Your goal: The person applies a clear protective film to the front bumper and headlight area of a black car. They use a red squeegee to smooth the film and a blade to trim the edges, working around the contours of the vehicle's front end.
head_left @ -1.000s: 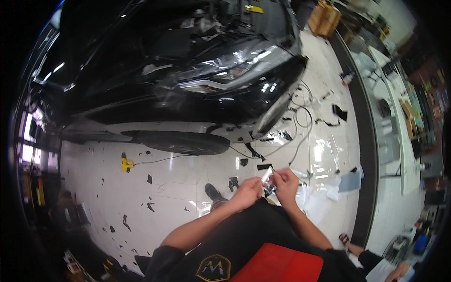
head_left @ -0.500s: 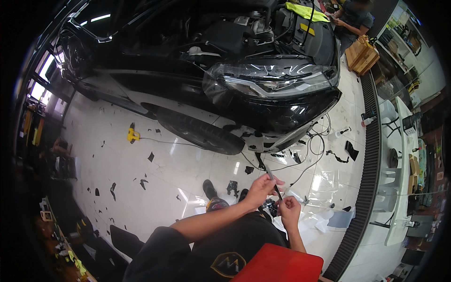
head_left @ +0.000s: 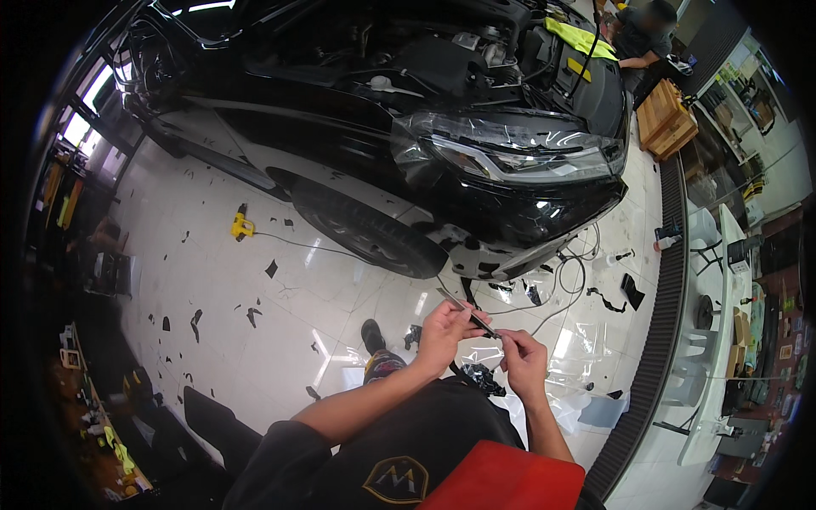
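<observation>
My left hand (head_left: 445, 338) is closed around a slim utility knife (head_left: 454, 299) with a silver front part and a dark body. The knife slants, its silver end pointing up and left toward the car. My right hand (head_left: 524, 360) pinches the knife's rear end; the fingertips partly hide that end. Ahead stands a black car (head_left: 340, 140) with its engine bay exposed. Clear film hangs loosely over its headlight (head_left: 518, 159). The front wheel (head_left: 365, 229) is turned out beyond the hands. Crumpled dark film (head_left: 483, 378) lies below, between my forearms.
A yellow heat gun (head_left: 243, 224) lies on the floor at left, its cable running toward the wheel. Black film scraps (head_left: 253, 316) litter the tiles. A spray bottle (head_left: 614, 258) lies at right, near a floor grate (head_left: 659, 340). Another person (head_left: 642, 38) is beyond the car.
Both hands have shifted slightly left and up with the knife, which now tilts further to the left. The view has turned a little, and the far person has leaned toward the car.
</observation>
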Demonstrator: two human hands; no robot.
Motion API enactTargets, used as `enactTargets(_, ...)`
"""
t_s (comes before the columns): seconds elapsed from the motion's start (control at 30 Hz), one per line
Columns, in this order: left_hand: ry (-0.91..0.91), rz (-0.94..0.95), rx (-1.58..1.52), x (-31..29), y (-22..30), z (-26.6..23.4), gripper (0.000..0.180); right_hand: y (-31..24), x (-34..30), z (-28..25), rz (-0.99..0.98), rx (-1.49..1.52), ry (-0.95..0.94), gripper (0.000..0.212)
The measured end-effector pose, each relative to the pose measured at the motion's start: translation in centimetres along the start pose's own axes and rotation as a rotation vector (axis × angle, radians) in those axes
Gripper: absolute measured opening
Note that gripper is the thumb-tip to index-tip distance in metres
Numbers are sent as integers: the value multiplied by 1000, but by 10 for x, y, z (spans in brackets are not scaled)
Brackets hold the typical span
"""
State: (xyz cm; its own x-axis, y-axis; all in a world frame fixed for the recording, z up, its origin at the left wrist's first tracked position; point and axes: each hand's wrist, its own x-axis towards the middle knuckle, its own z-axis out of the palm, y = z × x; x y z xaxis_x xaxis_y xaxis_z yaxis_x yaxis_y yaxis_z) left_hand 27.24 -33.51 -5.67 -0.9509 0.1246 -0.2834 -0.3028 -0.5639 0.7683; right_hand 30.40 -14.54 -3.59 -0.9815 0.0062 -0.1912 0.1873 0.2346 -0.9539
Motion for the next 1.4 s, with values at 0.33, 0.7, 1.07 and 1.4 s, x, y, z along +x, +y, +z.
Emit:
enactTargets(0.33, 4, 14, 16, 3, 14, 0, 16, -9, 8, 15, 122, 371, 3, 22)
enactTargets(0.7, -170, -324, -453, 1, 50, -17, 17, -14, 30, 10, 97, 795, -388, 15)
enactTargets(1.07, -277, 556, 853, 120, 128, -57, 26, -52, 129, 67, -280, 108, -95, 45)
enactTargets(1.4, -28, 636, 758, 246, 202, -101, 23, -25, 252, 136, -720, -51, 554, 21)
